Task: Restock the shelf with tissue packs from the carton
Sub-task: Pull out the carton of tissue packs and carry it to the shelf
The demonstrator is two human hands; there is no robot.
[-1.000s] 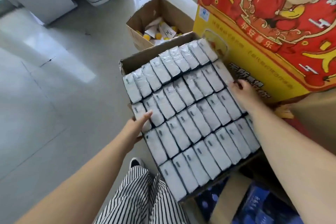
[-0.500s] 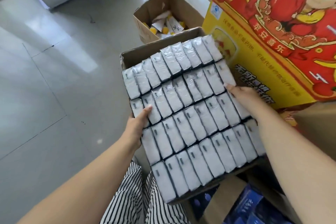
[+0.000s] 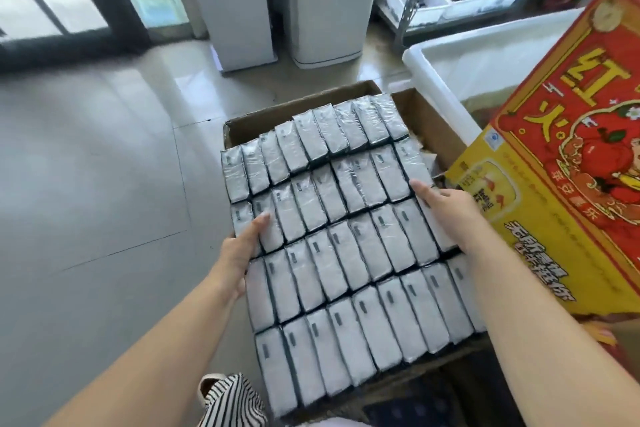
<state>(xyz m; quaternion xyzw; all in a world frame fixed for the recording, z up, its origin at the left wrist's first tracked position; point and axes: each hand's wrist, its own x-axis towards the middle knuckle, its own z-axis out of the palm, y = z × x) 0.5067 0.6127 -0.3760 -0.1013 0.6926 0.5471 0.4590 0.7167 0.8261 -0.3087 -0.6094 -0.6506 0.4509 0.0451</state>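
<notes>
Where the frame's centre lies, a block of white plastic-wrapped tissue packs (image 3: 346,246) fills the view, each pack a narrow oblong with a small dark mark near its far end, film glinting. Count: five rows; the top four rows show eight packs each, the nearest row about eight, its right end hidden by the forearm. Block sits over the open brown cardboard carton (image 3: 298,111), whose far wall shows at upper centre.

Left hand (image 3: 242,246), centre-left, grips the block's left edge, thumb laid on top of a pack, fingers out of sight underneath. Right hand (image 3: 446,204), centre-right, presses flat against the right edge, fingers straight.

One red-and-yellow printed box (image 3: 561,191) at right, touching the right wrist. Two white upright cabinets (image 3: 277,3) at top centre. One white plastic bin (image 3: 485,59) at upper right.
</notes>
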